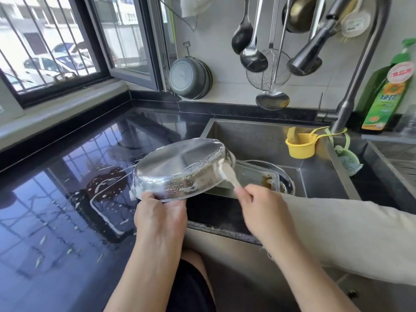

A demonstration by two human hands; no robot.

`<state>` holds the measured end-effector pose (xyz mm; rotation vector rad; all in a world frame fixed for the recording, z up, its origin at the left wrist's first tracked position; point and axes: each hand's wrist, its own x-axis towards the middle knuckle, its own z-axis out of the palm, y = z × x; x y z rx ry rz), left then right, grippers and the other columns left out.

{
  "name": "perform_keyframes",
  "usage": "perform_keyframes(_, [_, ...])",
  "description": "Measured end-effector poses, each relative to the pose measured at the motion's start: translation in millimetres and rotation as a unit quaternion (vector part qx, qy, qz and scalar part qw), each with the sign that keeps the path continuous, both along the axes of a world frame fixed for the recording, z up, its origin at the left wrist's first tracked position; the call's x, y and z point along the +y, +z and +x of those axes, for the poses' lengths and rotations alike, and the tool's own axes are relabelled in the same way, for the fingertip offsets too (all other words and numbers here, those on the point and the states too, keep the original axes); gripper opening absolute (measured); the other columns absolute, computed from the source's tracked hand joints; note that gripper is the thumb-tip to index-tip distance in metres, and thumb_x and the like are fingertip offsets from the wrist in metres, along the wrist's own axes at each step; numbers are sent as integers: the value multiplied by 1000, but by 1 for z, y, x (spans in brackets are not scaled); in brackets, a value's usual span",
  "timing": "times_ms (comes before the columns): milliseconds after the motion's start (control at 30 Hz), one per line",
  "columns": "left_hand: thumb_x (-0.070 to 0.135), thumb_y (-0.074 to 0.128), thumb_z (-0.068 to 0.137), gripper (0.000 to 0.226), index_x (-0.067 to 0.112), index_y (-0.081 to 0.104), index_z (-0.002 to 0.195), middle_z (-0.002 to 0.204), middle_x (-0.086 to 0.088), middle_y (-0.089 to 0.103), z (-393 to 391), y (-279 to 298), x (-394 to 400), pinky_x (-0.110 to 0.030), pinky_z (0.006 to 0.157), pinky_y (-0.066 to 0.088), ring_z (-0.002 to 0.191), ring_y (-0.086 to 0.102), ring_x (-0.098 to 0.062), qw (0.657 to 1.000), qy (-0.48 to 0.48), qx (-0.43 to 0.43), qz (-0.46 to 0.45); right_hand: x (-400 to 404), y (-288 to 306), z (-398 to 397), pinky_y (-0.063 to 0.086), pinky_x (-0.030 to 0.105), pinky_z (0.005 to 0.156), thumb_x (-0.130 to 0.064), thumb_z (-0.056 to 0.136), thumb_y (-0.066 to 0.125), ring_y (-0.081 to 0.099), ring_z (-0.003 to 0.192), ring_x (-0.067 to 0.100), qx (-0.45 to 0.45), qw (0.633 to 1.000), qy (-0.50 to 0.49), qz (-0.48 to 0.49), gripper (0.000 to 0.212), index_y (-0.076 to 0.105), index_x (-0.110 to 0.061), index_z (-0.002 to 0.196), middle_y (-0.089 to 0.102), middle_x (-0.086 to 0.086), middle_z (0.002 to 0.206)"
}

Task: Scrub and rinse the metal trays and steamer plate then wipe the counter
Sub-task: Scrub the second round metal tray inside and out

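A round metal tray (180,167) is held bottom-up and tilted over the counter's edge beside the sink, with soap foam along its side wall. My left hand (161,216) grips its near rim. My right hand (261,210) holds a white scrubbing brush (229,174) whose blurred head touches the tray's right side. In the sink (315,176) lie a rectangular metal tray (252,179) holding brown liquid and a round metal plate (286,179) under it.
The wet black counter (67,199) carries foam streaks and a brown stain. A tall faucet (351,91) stands over the sink, with a yellow cup (299,145) and a green dish-soap bottle (387,91) nearby. Ladles and a pan hang on the wall.
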<state>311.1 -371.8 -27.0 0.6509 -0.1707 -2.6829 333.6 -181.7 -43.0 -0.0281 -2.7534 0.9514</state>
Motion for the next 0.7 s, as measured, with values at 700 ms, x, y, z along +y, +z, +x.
perform_keyframes(700, [-3, 29, 103, 45, 5, 63, 130, 123, -23, 72, -7, -24, -15, -72, 80, 55, 112, 69, -44, 998, -28, -35, -42, -9, -6, 13, 34, 39, 50, -54, 100, 48, 49, 58, 26, 1, 998, 58, 13, 52, 44, -17, 64, 48, 1, 54])
